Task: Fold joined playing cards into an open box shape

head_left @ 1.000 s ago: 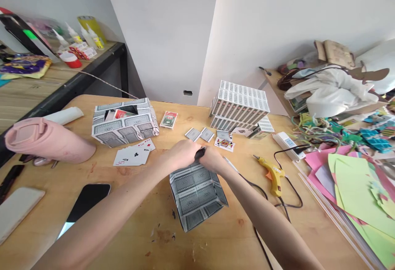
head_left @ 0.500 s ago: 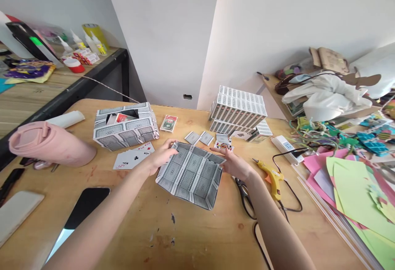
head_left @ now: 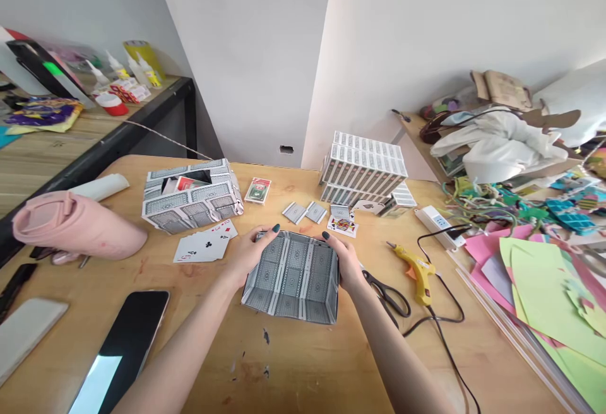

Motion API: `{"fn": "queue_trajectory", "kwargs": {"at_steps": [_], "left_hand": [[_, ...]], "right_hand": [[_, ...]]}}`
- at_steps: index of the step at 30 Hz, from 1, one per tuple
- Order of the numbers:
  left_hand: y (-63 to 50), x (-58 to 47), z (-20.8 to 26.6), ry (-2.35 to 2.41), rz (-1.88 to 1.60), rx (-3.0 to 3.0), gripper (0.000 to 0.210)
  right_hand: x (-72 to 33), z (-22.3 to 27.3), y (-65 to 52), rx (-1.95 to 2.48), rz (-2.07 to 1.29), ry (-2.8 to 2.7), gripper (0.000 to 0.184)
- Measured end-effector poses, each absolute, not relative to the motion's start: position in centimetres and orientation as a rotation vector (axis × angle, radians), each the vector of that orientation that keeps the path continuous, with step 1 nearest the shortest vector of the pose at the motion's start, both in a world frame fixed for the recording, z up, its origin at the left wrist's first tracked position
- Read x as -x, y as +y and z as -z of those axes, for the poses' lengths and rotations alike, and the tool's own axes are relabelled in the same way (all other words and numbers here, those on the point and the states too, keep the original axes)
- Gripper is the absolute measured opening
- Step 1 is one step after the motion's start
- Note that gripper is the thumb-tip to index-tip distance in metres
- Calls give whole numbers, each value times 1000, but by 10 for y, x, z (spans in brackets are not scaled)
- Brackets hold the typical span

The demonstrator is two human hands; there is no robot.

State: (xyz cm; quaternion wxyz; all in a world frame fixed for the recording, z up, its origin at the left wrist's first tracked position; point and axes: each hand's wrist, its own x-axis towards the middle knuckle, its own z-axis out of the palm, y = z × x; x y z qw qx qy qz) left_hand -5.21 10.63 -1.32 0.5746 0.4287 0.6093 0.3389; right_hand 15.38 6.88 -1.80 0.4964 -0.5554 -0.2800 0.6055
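An open box made of playing cards (head_left: 293, 275), grey patterned backs showing inside, is held between my two hands, its open side facing me. My left hand (head_left: 253, 251) grips its left side, thumb over the upper rim. On the opposite side my right hand (head_left: 346, 259) closes round the wall, thumb on the upper right corner. Beyond it lie folded cards (head_left: 305, 212) and a face card (head_left: 343, 226). Fanned playing cards (head_left: 203, 243) rest left of my left hand. Black scissors (head_left: 391, 294) lie right of my right wrist.
A card-covered box with a top opening (head_left: 192, 193) stands back left, near a card pack (head_left: 258, 190). Stacked card packs (head_left: 364, 165) stand back right. A yellow glue gun (head_left: 416, 269) with its cord lies right. A pink tumbler (head_left: 80, 223) and a phone (head_left: 127, 332) are left.
The box has been turned level and tipped, so its lower wall shows more. Both hands have shifted their hold, with thumbs now over the upper rim.
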Motion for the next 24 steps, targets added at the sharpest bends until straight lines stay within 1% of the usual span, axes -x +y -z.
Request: {"fn": "queue_trajectory", "kwargs": {"at_steps": [3, 6, 10, 14, 18, 20, 24], "left_hand": [[106, 50, 12, 1457, -794, -1018, 41], [105, 49, 8, 1447, -780, -1028, 37], [103, 47, 3, 1424, -782, -1035, 37], [102, 45, 2, 1444, -783, -1027, 32], [104, 44, 3, 1446, -869, -933, 32], [105, 45, 2, 1421, -976, -824, 35], [99, 42, -1, 1257, -1187, -480, 36]], "right_hand": [[-152, 23, 69, 1387, -1400, -664, 39], [-151, 29, 69, 1439, -1326, -664, 43], [-150, 34, 68, 1478, -1280, -673, 46], [-148, 34, 69, 1502, -1255, -670, 47], [-155, 25, 75, 1347, -1352, -746, 40], [-165, 20, 78, 1240, -1445, -768, 46], [-182, 18, 74, 1061, -1751, -697, 74]]}}
